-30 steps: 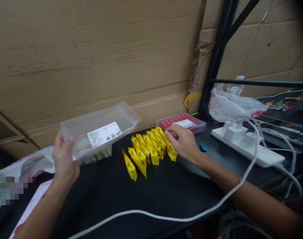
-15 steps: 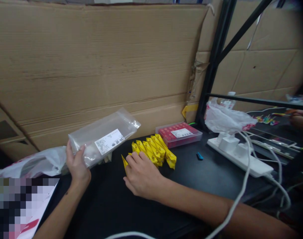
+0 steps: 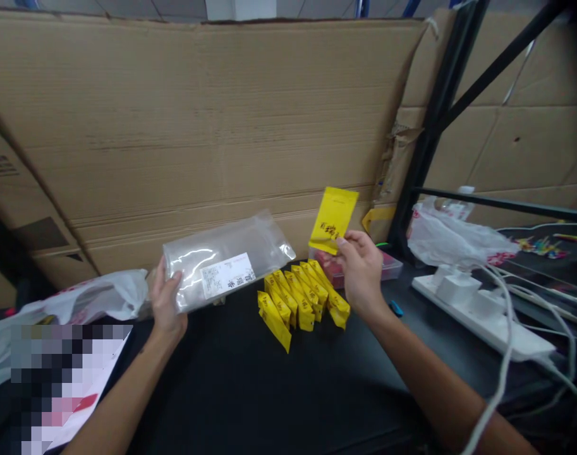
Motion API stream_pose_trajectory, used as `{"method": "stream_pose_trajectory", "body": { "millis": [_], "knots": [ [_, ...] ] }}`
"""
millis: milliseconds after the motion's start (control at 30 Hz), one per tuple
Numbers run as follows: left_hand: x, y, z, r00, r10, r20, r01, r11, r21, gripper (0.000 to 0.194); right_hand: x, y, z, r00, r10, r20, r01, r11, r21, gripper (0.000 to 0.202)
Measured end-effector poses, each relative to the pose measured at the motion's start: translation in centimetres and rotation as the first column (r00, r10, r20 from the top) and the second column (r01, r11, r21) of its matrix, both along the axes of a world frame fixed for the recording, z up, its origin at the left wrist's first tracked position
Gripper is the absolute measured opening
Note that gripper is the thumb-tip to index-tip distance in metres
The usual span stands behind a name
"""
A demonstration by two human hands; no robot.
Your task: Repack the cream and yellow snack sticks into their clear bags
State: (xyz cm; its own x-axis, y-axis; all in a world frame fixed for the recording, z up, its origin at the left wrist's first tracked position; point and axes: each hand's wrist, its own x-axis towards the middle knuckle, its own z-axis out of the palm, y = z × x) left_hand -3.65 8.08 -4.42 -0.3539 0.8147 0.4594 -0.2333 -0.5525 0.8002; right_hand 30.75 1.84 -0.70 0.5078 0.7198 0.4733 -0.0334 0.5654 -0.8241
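Your right hand (image 3: 361, 275) pinches one flat yellow foil sachet (image 3: 333, 220) upright; left hand (image 3: 165, 303) clamps the clear labelled plastic bag (image 3: 226, 265). Spread the bag's mouth first.

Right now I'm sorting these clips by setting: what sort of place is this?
Probably a warehouse packing bench: big cardboard sheets wall a dark table, yellow sachets stand in a row, and the left hand holds a labelled clear bag while the right hand lifts one sachet.

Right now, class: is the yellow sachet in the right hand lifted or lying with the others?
Lifted. The right hand pinches the yellow sachet upright above the row of sachets on the table.
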Motion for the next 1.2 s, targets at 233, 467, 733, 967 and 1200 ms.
{"method": "stream_pose_trajectory", "body": {
  "millis": [233,467,733,967,1200],
  "knots": [
    [1.2,-1.2,0.5,0.99,-0.138,0.021,0.138,0.99,0.002,0.073,0.5,1.0,-0.5,0.913,0.408,0.027,-0.376,0.864,-0.336,0.036],
    [1.2,-1.9,0.7,0.988,-0.157,-0.005,0.157,0.987,-0.042,0.078,1.6,0.7,-0.8,0.823,0.526,0.215,-0.361,0.776,-0.518,0.027],
    [1.5,-2.0,1.1,0.991,-0.134,-0.021,0.133,0.99,-0.035,0.069,2.5,0.8,-0.5,0.784,0.553,0.284,-0.36,0.776,-0.517,0.014],
    [1.4,-1.9,1.0,0.99,-0.138,-0.003,0.137,0.987,-0.085,0.073,3.1,0.8,-0.6,0.787,0.558,0.264,-0.376,0.773,-0.511,0.014],
    [1.9,-2.0,1.0,0.987,-0.159,0.028,0.161,0.981,-0.109,0.076,3.4,0.7,-1.1,0.72,0.638,0.273,-0.414,0.711,-0.569,0.013]
  ]
}}
